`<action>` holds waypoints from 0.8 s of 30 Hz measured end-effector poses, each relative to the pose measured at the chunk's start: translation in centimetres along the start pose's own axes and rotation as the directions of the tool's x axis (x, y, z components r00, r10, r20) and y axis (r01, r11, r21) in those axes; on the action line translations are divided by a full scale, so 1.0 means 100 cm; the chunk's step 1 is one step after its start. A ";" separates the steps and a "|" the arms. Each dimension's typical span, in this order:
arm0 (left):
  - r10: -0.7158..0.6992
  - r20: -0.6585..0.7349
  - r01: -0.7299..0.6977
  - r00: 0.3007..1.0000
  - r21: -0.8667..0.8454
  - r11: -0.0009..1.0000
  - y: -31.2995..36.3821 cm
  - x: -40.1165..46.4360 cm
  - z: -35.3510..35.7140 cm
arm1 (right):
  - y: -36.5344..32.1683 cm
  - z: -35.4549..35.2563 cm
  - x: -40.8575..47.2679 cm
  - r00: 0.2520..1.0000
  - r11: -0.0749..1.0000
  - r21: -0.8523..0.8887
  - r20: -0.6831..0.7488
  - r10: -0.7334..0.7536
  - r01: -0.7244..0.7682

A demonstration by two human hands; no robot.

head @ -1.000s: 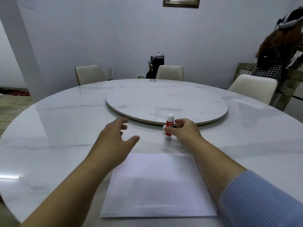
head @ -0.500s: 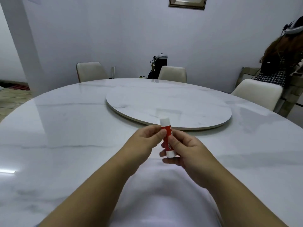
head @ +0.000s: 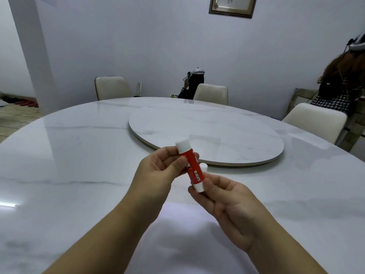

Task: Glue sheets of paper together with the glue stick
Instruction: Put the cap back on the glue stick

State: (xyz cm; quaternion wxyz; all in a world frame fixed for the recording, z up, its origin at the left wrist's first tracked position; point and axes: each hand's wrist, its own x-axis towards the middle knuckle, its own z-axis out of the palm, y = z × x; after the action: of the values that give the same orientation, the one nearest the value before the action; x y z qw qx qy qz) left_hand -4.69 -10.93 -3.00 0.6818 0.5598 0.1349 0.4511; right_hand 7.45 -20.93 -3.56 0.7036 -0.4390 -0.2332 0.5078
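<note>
bare table point(head: 79, 175) all round, turntable point(head: 207, 135) raised ahead

The glue stick point(head: 191, 165), which stood on the table pinched only by the right hand point(head: 227, 206) 1 second ago, is now lifted clear of the surface and tilted, its white cap leaning away to the left. The left hand point(head: 160, 171), then open and reaching above the paper, has closed in: its thumb and fingertips press the red barrel just below the cap. The right hand has slid from the barrel's side to the white base, gripped between thumb and fingers.
</note>
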 end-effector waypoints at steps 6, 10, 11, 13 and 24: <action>-0.018 -0.053 0.015 0.998 -0.051 0.999 0.003 0.001 0.000 | 0.003 0.002 0.001 0.996 0.995 0.055 0.010 0.088 -0.089; -0.023 -0.045 0.021 0.999 -0.038 0.999 0.004 0.000 -0.001 | 0.002 0.001 -0.002 0.980 0.983 0.032 0.088 0.178 -0.182; -0.019 -0.042 0.017 0.999 -0.045 0.999 0.005 0.000 0.000 | 0.004 0.003 -0.002 0.986 0.987 0.057 0.078 0.148 -0.152; -0.016 -0.043 0.014 0.999 -0.053 0.999 0.006 0.000 0.000 | 0.007 0.005 0.000 0.993 0.989 0.099 0.043 0.107 -0.111; -0.047 -0.032 0.045 0.998 -0.077 0.996 0.008 0.001 -0.006 | 0.011 0.005 0.002 0.989 0.981 0.138 0.089 0.122 -0.133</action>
State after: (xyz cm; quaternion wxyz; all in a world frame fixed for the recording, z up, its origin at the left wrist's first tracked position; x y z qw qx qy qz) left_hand -5.38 -10.53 -2.47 0.7106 0.5225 0.1418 0.4494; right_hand 6.56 -20.43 -4.23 0.6896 -0.3804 -0.1954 0.5845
